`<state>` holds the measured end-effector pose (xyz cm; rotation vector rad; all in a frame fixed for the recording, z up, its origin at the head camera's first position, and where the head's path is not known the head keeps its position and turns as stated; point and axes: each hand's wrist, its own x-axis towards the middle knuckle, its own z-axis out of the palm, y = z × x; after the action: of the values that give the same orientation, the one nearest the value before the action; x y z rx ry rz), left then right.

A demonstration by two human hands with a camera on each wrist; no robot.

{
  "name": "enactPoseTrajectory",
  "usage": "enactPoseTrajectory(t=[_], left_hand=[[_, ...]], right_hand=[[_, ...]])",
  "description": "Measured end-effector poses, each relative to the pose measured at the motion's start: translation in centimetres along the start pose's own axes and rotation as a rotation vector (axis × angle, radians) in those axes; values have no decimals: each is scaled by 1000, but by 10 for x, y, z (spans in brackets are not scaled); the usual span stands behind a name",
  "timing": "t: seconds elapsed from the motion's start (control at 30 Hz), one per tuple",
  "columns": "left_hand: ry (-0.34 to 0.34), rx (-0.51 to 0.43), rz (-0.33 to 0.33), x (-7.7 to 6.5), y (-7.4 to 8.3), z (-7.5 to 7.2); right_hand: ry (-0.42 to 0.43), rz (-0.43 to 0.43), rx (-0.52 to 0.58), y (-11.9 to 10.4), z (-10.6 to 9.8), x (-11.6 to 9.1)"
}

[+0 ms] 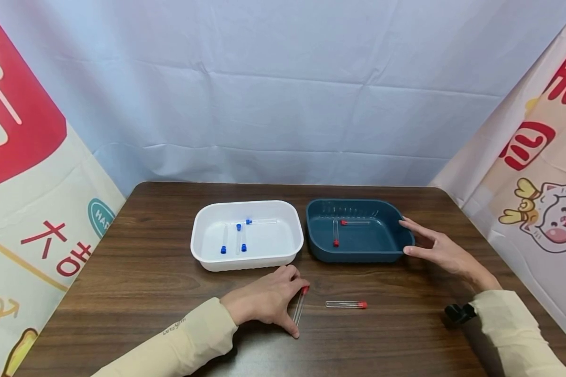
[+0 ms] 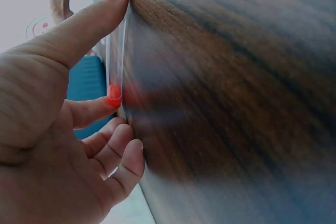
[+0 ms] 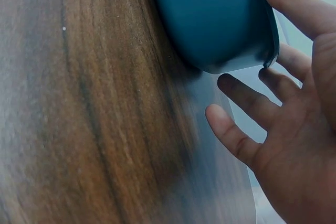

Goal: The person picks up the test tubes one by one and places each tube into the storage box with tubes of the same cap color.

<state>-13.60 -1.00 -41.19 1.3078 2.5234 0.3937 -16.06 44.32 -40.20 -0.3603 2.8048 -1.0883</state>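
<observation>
My left hand [image 1: 271, 296] pinches a clear red-capped test tube [image 1: 300, 309] lengthwise at the table surface. Its thumb is at the plain end and the index finger at the red cap [image 2: 114, 95]. To the right, a second red-capped tube [image 1: 344, 304] lies on the wood. With fingers spread and fairly straight, my right hand [image 1: 445, 254] touches the right end of the dark teal tray [image 1: 354, 257]. Inside that tray are two red-capped tubes, one lengthwise [image 1: 357, 223] and one crosswise [image 1: 336, 230].
A white tray [image 1: 250, 263] stands left of the teal one, with several blue-capped tubes [image 1: 264, 221] in it. Both rest on the brown wooden table [image 1: 155, 251]. A pale cloth [image 1: 283, 104] hangs behind the table; printed cloths hang at both sides.
</observation>
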Motion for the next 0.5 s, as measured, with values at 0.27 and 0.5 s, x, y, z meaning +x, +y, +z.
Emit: enactPoseTrajectory(t=[0.27,0.5], left_hand=[[-3,-39,-7,4,2,-3],[15,-77,29,12,9,-16]], right_hand=[[4,-4,9,0,1,2],[5,3,10,-1,2,1]])
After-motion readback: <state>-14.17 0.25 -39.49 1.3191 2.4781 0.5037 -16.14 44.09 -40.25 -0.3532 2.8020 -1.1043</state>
